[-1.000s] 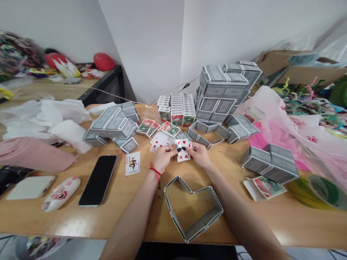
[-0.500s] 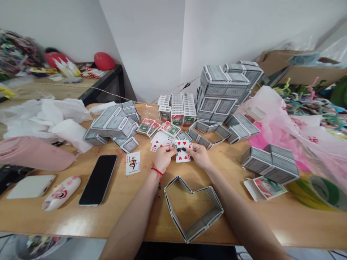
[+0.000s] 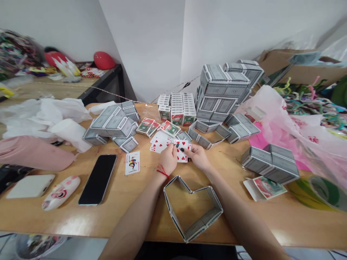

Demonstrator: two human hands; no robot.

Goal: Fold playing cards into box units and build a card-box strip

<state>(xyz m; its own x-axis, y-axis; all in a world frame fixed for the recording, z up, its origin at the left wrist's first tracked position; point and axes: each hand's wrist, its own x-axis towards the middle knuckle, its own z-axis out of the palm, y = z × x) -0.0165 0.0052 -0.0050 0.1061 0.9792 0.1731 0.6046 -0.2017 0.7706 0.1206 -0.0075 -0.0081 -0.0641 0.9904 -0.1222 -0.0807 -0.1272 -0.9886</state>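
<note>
Between my two hands are playing cards with red hearts facing up; whether it is one card or a few stacked, I cannot tell. My left hand is closed on their left edge, thumb on top. My right hand pinches the right side with its thumb over the face. Just beyond lie loose heart cards and a card box. Nearer to me, between my forearms, stands a heart-shaped frame of folded cards. A joker card rests flat to the left.
Folded-card blocks stand at left and in a tall stack at back right. Card boxes are lined up behind. A phone, a pink-white case, an opened card box and a tape roll lie around the table.
My left hand has turned and moved slightly right, covering more of the cards' left side. The right thumb has slid a little toward the middle of the cards. The surroundings stay put.
</note>
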